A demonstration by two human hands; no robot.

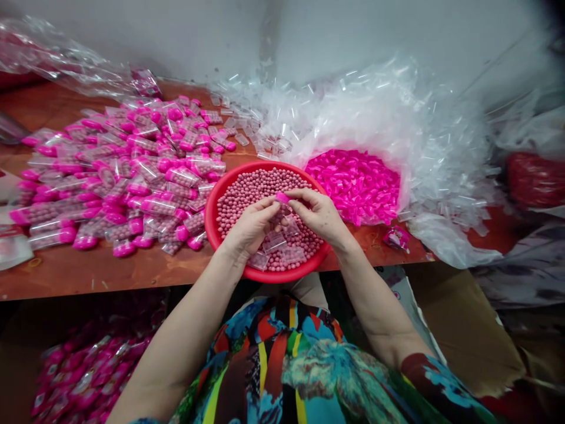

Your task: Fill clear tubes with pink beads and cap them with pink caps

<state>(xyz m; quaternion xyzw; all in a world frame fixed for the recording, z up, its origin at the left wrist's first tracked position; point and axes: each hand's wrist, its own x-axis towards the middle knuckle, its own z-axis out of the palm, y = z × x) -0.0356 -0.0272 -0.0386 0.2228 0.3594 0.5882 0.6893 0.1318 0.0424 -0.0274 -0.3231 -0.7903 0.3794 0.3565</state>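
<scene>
Over a red basin of small pink balls, my two hands meet at a small clear container with a pink cap. My left hand is closed around the clear body, which its fingers mostly hide. From the other side, the fingertips of my right hand pinch at the pink cap. Several clear plastic tubes lie on the balls below my hands, near the basin's front.
Left of the basin spreads a heap of filled tubes with pink caps. To its right, loose pink caps fill a plastic bag. Empty clear tubes pile up behind. Below the table edge are pink packets and a cardboard box.
</scene>
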